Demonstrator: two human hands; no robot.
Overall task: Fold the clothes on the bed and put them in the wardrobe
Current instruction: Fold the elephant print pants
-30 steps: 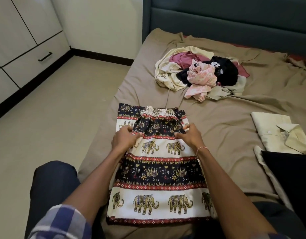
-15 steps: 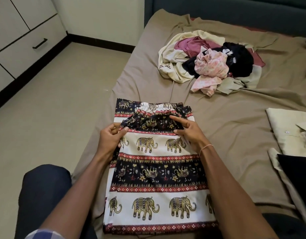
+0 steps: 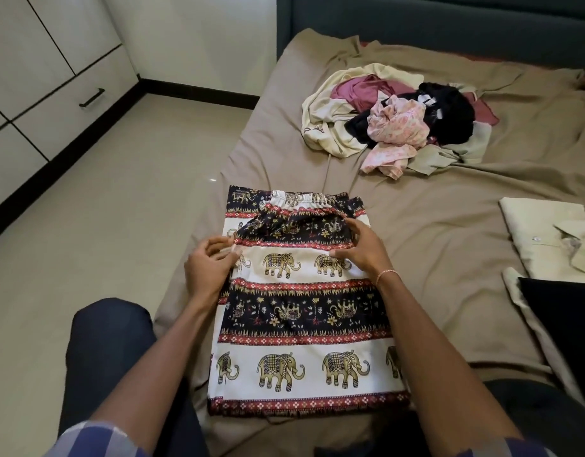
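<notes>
- On the near edge of the bed [image 3: 416, 258], right in front of the person, the elephant-print cloth [image 3: 301, 324] lies flat on the brown sheet. Its gathered waistband is at the far end and a dark flap is folded over just below it.
- Left hand [image 3: 208, 268] is at the cloth's left edge, fingers curled in, with the thumb and fingertips nipping a bit of the white border.
- Right hand [image 3: 360, 249] is arched over the flap, about half open, with the thumb and fingertips on the fabric. It's hard to tell if it's actually got a pinch of it. There's a thin bracelet [image 3: 388, 273] on that wrist.
- Further up the bed sits a jumbled pile of clothes [image 3: 393, 127]: cream, maroon, black and pink floral, well apart from the cloth.
- Off to the right is a folded cream shirt [image 3: 541, 232], with a black thing [image 3: 564, 318] just below it.
- The wardrobe [image 3: 37, 77] is across the floor on the left. Its doors and drawer are shut, so its inside is hidden.
</notes>
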